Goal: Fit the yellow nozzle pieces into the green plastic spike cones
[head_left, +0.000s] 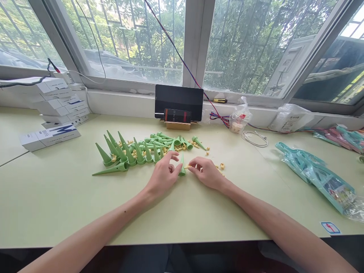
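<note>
My left hand (164, 175) grips a green cone spike (182, 167) at its wide end, point up, on the pale green table (57, 197). My right hand (207, 172) pinches a small yellow plastic piece (187, 167) right against the cone's base. Behind the hands lies a heap of green cones (159, 146), several of them standing upright in a row (125, 153) at the left. Small yellow pieces (221, 165) are scattered among the cones and to the right of my right hand.
A dark tablet (179, 102) leans on a wooden stand at the window sill. White boxes (58, 102) are stacked at the left. Teal packaged items (315, 172) lie at the right, with a coiled white cable (255, 138) and plastic bags (239, 117) behind.
</note>
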Motion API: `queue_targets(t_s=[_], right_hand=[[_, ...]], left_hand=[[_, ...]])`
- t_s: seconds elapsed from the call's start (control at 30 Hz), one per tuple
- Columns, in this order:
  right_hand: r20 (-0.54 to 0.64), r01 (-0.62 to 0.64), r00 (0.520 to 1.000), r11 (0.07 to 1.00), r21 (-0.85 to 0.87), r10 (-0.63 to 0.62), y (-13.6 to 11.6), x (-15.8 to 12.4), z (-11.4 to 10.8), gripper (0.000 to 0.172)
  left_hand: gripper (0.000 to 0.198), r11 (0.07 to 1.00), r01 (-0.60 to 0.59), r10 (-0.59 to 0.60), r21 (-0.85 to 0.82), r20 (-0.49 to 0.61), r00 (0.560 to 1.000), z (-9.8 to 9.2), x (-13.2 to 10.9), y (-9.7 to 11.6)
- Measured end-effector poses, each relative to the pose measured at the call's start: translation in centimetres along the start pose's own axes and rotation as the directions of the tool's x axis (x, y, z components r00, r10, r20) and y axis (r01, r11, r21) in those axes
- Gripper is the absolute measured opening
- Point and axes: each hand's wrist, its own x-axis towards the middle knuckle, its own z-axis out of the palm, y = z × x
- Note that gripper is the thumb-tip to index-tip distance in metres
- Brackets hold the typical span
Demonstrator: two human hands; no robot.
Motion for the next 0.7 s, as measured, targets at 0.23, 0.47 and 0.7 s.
queue_targets(t_s=[0.23, 0.47, 0.7], right_hand=[[-0.012, -0.013, 1.000, 1.000, -0.009, 0.013, 0.1, 0.1, 0.0, 0.012], [-0.025, -0.005, 1.000, 1.000, -0.001, 0.005, 0.2, 0.0, 0.2, 0.013], [-0.058, -0.016, 0.998, 1.000, -0.008, 0.016, 0.2, 0.0, 0.3, 0.012]], left_hand=[[0.019, 0.969, -0.166, 0.153, 0.180, 0.083, 0.985, 0.4, 0.0, -0.8], [0.014, 0.962, -0.202, 0.178, 0.182, 0.140, 0.974, 0.4, 0.1, -1.2], [0.011, 0.950, -0.220, 0.197, 0.223, 0.120, 0.973, 0.4, 0.2, -1.3]])
